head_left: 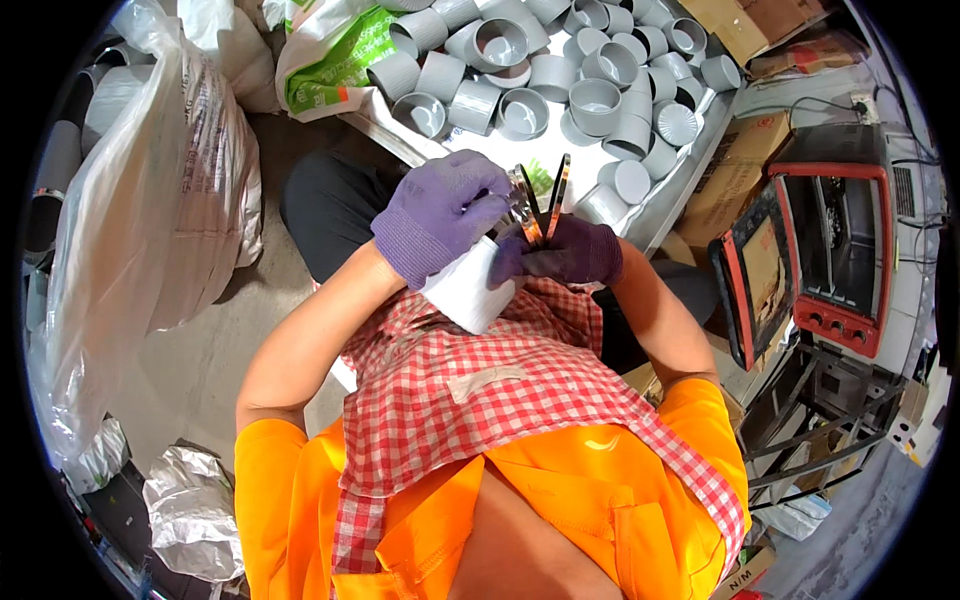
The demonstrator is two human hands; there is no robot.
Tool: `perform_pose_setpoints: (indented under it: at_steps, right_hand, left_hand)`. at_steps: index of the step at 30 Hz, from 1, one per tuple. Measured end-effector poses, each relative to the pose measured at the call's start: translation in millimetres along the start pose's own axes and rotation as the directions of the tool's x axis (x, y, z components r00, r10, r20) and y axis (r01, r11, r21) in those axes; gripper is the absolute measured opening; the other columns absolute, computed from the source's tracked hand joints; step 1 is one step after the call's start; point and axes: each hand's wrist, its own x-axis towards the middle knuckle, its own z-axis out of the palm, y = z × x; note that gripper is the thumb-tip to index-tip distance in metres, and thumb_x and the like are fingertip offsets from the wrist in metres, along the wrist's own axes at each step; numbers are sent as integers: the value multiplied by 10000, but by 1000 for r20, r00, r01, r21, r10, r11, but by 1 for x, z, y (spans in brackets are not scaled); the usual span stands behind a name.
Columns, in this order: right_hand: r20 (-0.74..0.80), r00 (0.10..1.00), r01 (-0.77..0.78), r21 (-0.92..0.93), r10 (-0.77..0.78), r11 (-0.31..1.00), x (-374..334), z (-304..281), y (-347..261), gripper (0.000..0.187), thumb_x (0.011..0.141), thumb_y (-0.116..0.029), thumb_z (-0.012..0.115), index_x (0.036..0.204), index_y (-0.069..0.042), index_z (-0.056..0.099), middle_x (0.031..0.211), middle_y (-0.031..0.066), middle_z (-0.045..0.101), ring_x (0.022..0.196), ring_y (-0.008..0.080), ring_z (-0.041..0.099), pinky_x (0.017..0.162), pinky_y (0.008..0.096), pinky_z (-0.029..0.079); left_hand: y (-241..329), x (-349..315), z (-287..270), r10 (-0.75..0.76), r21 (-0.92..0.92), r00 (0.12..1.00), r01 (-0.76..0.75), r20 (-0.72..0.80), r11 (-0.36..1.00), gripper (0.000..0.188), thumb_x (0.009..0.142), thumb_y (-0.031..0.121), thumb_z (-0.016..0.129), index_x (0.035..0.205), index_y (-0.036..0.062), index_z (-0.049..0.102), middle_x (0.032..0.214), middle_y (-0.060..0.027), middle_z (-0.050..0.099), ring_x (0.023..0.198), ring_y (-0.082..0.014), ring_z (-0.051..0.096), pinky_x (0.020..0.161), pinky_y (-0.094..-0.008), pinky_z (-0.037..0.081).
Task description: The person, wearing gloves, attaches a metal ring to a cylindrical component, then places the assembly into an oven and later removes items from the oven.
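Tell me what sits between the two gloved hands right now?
In the head view, an orange-handled tool stands between left hand and right hand, above the white pipe piece.

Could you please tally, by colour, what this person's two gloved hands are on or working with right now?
Purple gloved hands: 2, the left hand and the right hand
White pipe fitting: 1, under the left hand's grip
Orange-handled pliers-like tool: 1, held in both hands
Total: 4
The grey pipe fittings piled on the white tray overlap too much to count.
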Motion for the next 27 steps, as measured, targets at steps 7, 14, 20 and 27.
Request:
perform_pose_setpoints:
  at_steps: [7, 14, 20, 27]
  right_hand:
    - [-234, 969, -39, 165, 78, 986, -12, 17, 28, 158, 801, -59, 601, 947, -28, 549, 832, 30, 556, 786, 110, 527, 715, 260, 444]
    - [-380, 923, -109, -97, 65, 989, -14, 45, 20, 279, 770, -119, 672, 1012, -10, 585, 808, 34, 611, 718, 100, 556, 665, 267, 468]
    - [-545, 838, -158, -264, -12, 951, -15, 66, 33, 230, 833, -100, 592, 1032, 13, 618, 896, 89, 657, 835, 120, 603, 733, 271, 472]
    - [-355, 723, 20, -847, -593, 531, 5, 74, 33, 283, 736, -141, 665, 1000, -48, 623, 924, 117, 634, 847, 312, 592, 739, 383, 479]
  left_hand:
    - [-26, -43, 6, 106, 16, 993, -107, 51, 994, 219, 764, 39, 552, 979, 36, 596, 905, -140, 593, 815, -286, 581, 710, -340, 464]
    - [-26, -56, -6, 242, -151, 940, -210, 242, 966, 278, 836, 129, 509, 1073, -1, 574, 999, -164, 593, 842, -317, 548, 782, -373, 436]
    - [-27, -84, -4, -73, -204, 988, 100, 134, 974, 195, 820, 135, 565, 964, 15, 619, 888, -104, 622, 806, -263, 569, 746, -343, 441]
    - [-45, -113, 12, -526, -781, 646, 622, 553, -56, 347, 848, 282, 556, 1089, 36, 596, 1112, -79, 606, 1028, -184, 563, 936, -325, 405]
